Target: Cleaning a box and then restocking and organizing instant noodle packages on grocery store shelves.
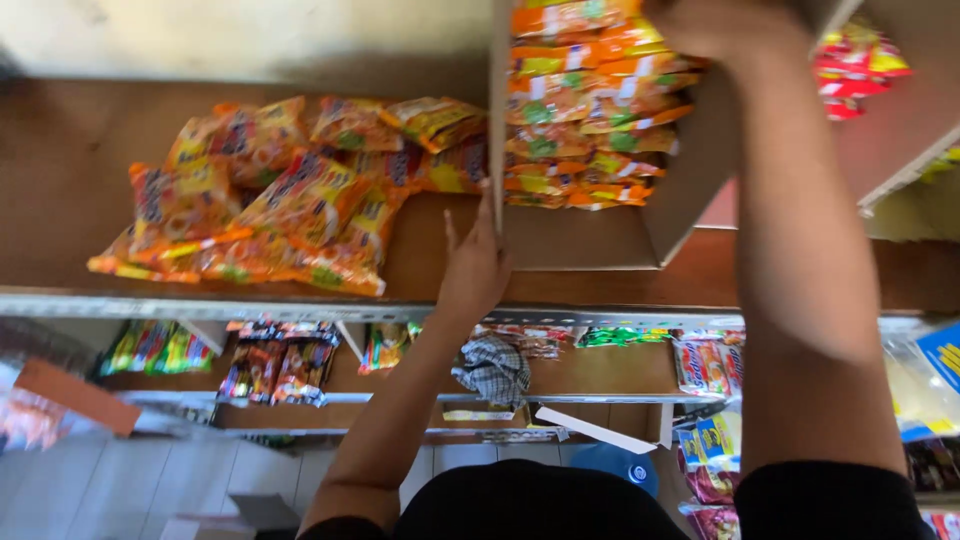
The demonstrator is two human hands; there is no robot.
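Left hand [475, 262] flat, fingers spread, pressed against the left wall of a cardboard box [590, 235] on a brown shelf [60, 170]. Right hand [725, 25] up at the box's top edge, over the stacked orange packets [585, 110] inside — grip cut off by the frame, cannot tell. Loose pile of orange packets [270, 200] lies on the shelf left of the box, near it. Checked cloth [492, 368] on the lower shelf — more packets there too.

- We are seeing noodle packets [270, 200] lying on the shelf [60, 170], left of the cardboard box [590, 235].
- More packets [580, 110] are sitting stacked inside it.
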